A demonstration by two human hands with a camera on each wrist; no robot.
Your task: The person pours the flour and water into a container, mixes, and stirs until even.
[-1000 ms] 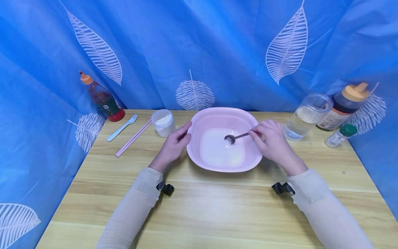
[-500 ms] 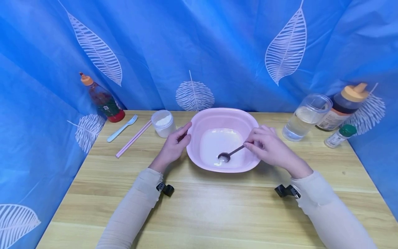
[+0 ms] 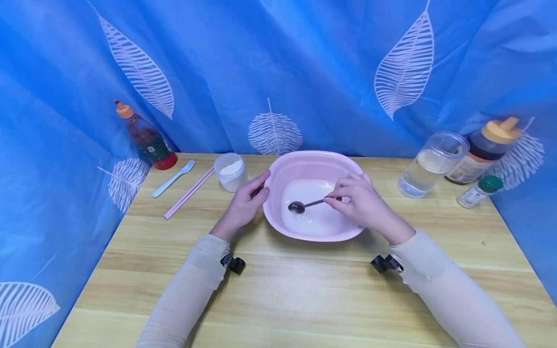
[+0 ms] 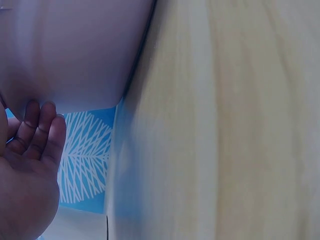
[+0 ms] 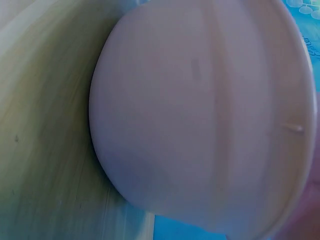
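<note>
A pink plastic basin (image 3: 311, 237) stands on the table with a shallow whitish liquid in it. My left hand (image 3: 241, 205) rests at its left rim; in the left wrist view the fingers (image 4: 47, 125) lie against the outer wall, the thumb hidden there. My right hand (image 3: 365, 203) reaches over the right rim and pinches the handle of a dark spoon (image 3: 297, 207), whose bowl is low in the basin at the liquid. The right wrist view shows mostly the basin's outer side (image 5: 165, 115); the spoon is hidden there.
Left of the basin are a jar of white powder (image 3: 231, 174), pink chopsticks (image 3: 189, 193), a light-blue fork (image 3: 173, 179) and a red sauce bottle (image 3: 150, 142). To the right stand a cup of clear liquid (image 3: 428, 166), a dark sauce bottle (image 3: 485, 150) and a green-capped shaker (image 3: 480, 191). Blue curtain (image 3: 326, 72) hangs behind.
The spoon has swept through the basin, first toward the near side, then left, and my right hand has moved left with it. My left hand has stayed at the rim.
</note>
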